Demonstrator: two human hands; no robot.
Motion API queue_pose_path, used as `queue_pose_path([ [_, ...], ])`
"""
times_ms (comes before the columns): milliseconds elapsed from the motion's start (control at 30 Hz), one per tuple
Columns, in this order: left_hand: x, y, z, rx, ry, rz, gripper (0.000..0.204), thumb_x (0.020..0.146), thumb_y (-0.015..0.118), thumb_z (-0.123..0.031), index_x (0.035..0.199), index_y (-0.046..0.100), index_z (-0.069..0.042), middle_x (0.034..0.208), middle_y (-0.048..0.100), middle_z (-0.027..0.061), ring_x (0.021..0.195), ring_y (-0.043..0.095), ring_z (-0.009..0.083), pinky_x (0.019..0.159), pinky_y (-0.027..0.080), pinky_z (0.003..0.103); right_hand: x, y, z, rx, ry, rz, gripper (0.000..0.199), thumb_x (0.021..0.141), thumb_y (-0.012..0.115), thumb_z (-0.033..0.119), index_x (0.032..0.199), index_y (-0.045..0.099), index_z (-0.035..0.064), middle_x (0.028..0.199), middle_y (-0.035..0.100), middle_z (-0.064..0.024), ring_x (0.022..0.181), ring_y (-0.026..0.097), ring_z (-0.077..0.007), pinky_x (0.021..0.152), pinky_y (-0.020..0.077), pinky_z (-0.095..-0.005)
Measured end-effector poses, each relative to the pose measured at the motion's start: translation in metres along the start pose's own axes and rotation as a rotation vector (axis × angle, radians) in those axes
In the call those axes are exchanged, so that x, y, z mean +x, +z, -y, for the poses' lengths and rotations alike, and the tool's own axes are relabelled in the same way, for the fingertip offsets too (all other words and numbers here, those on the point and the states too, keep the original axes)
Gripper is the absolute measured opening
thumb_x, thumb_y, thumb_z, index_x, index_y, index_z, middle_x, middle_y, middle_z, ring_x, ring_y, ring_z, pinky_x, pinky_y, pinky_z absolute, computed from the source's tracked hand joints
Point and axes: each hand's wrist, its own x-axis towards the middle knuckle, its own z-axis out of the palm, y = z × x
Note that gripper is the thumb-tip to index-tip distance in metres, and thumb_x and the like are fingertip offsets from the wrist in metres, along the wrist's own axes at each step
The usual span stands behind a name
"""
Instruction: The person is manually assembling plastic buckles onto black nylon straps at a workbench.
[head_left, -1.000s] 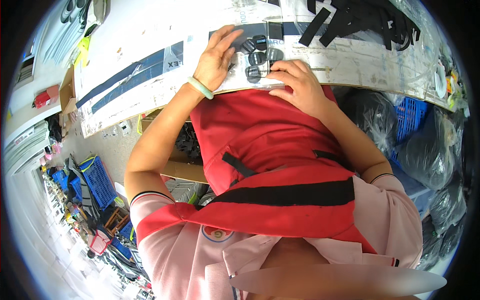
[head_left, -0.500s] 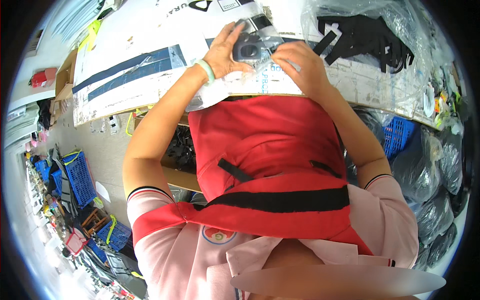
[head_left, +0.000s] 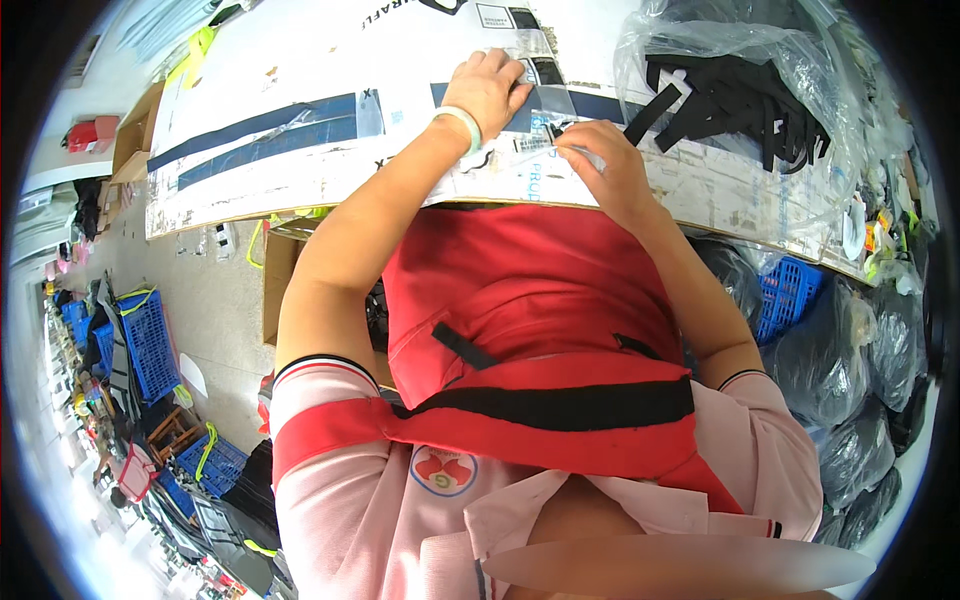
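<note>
Head view only. I saw the left hand (head_left: pixel 490 88) lying palm-down, fingers loosely spread, pressing a small clear plastic bag (head_left: pixel 548 100) flat on the cardboard-covered table (head_left: pixel 300 150). It pinned the bag and gripped nothing. A pale green wristband (head_left: pixel 462 122) sat on that wrist. The right hand (head_left: pixel 600 165) was curled just beside it, thumb and fingertips pinched together at the bag's near edge on something small and dark; I could not tell what the piece was.

The bag lay at the near table edge, between both hands, right above the red apron (head_left: pixel 530 300). A large clear bag of black straps (head_left: pixel 740 100) sat to the right, near but apart.

Risks as I judged them: the film looked slippery, so if the left hand lifted or slid, the bag could skate off the near edge into the lap. The pinch was tiny, so the dark piece could slip and drop to the floor (head_left: pixel 215 300), among blue crates (head_left: pixel 150 340), and be hard to find. Loose strap ends from the big bag could get dragged along.
</note>
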Motion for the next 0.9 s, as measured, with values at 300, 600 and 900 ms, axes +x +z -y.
queue_pose_path([
  [300,0.001,0.0,0.001,-0.039,-0.081,0.032,0.028,0.089,0.058,-0.036,0.094,0.062,-0.009,0.089,0.064,0.0111,0.075,0.065,0.0346,0.068,0.053,0.044,-0.024,0.012,-0.013,-0.03,0.082,0.019,0.013,0.082,0.065,0.003,0.095,0.065,0.004,0.097,0.064,-0.0103,0.096,0.058,-0.0274,0.084,0.0454,-0.0348],
  [600,-0.007,-0.048,0.001,-1.483,-0.834,-0.382,0.027,0.091,0.064,-0.024,0.073,0.057,-0.006,0.058,0.053,0.0028,0.038,0.043,0.0113,0.034,0.032,0.026,-0.013,-0.024,0.04,-0.096,-0.004,-0.095,0.032,0.08,0.068,0.01,0.112,0.064,0.0089,0.111,0.06,-0.008,0.104,0.056,-0.0234,0.091,0.043,-0.0365],
  [900,-0.085,-0.063,-0.109,-1.872,-0.894,-0.52,0.023,0.095,0.06,-0.027,0.09,0.059,-0.005,0.069,0.057,0.0047,0.054,0.05,0.0102,0.048,0.041,0.022,-0.028,0.024,0.092,0.596,0.508,0.217,0.011,0.091,0.064,0.012,0.089,0.061,0.0013,0.072,0.062,-0.0014,0.06,0.056,-0.0061,0.054,0.046,-0.0197],
])
